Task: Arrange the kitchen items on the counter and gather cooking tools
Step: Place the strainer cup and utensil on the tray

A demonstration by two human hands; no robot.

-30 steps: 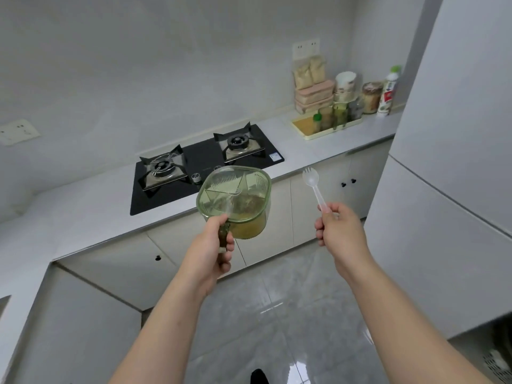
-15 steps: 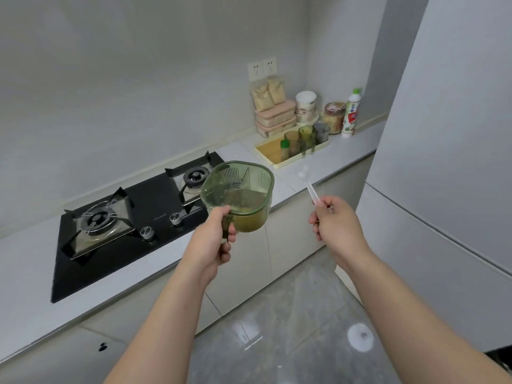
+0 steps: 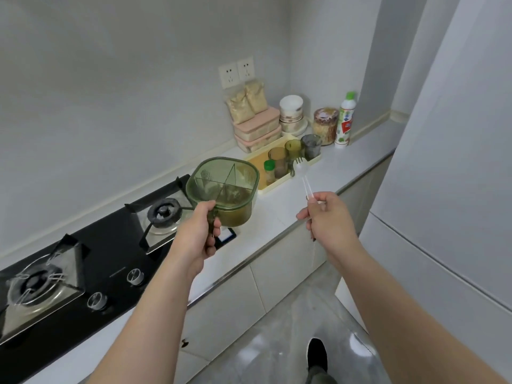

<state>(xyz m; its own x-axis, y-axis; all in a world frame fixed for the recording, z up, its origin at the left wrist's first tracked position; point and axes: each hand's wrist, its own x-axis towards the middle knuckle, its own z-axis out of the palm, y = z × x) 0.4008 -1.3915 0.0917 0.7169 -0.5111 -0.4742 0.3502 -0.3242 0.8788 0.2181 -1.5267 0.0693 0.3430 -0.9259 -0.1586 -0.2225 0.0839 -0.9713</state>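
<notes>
A black gas hob point(image 3: 91, 261) is set into the white worktop point(image 3: 279, 217) on the left, with two burners and two knobs along its front edge. The left hand point(image 3: 198, 236) is raised over the hob's right end. Its grip is closed around the handle of a green see-through container point(image 3: 224, 187), fingers curled under and thumb on top. The container hangs in the air above the right burner point(image 3: 163, 214), and thin walls split its inside into sections. What lies in them is too blurred to name.

Behind it, a pale yellow tray point(image 3: 259, 162) sits on the worktop. The tray carries a small bottle with a green lid point(image 3: 269, 170) and three tinted cups point(image 3: 293, 148) in a row. Against the wall stand two stacked pink boxes point(image 3: 257, 128) with two bags of grain point(image 3: 246, 102) on top, below a pair of wall sockets point(image 3: 237, 72).

To the right, the right hand point(image 3: 328, 214) pinches the handle of a clear plastic fork point(image 3: 302, 173), its head pointing up and away in front of the tray. Further back sit stacked bowls point(image 3: 291, 109), a jar point(image 3: 325, 126) and a white bottle with a green cap point(image 3: 345, 120). A tall pale fridge point(image 3: 457, 162) fills the right side. A dark shoe point(image 3: 317, 353) shows on the grey floor below.
</notes>
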